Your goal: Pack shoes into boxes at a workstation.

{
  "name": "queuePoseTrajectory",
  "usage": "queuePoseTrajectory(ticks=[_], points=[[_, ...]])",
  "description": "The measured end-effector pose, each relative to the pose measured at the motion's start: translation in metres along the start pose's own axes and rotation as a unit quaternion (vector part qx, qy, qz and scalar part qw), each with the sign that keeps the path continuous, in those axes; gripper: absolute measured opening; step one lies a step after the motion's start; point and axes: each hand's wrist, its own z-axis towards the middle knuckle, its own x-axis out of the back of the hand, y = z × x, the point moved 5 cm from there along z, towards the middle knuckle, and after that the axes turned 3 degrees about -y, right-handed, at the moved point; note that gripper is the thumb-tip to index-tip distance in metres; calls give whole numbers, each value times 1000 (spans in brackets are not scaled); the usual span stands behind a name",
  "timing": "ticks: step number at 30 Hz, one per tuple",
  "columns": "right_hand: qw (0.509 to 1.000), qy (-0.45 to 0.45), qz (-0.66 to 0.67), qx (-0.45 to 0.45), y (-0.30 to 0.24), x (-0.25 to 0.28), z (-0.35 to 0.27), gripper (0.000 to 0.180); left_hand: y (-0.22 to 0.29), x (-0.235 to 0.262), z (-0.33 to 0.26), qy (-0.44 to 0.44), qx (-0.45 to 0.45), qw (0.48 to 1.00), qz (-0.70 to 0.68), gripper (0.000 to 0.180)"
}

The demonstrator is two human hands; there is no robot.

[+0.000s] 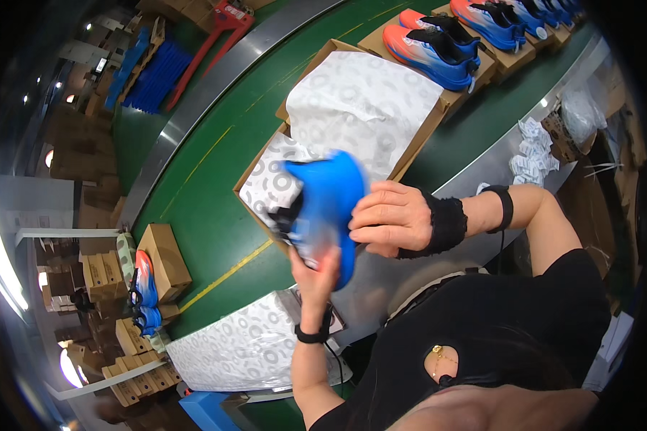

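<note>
Both hands grasp a blue sneaker [327, 208], left hand [315, 276] below, right hand [389, 218] on its right, above an open tissue-lined shoebox [410, 147].

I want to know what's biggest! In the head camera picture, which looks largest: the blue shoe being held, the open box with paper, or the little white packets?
1. Open box with paper, largest.
2. Blue shoe, held in both hands; it is nearer the camera, so it may look bigger than it is.
3. Little white packets, smallest, each one tiny.
</note>
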Motion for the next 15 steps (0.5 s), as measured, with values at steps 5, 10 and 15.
queuePoseTrajectory(ticks=[5, 10, 15], points=[[817, -305, 294, -391, 46, -59, -122, 36, -65, -25, 88, 0, 153, 906, -395, 42], [541, -135, 425, -713, 86, -72, -180, 49, -131, -87, 105, -167, 453, 858, -174, 57], [667, 52, 270, -693, 119, -58, -186, 42, -94, -101, 109, -287, 340, 879, -174, 58]])
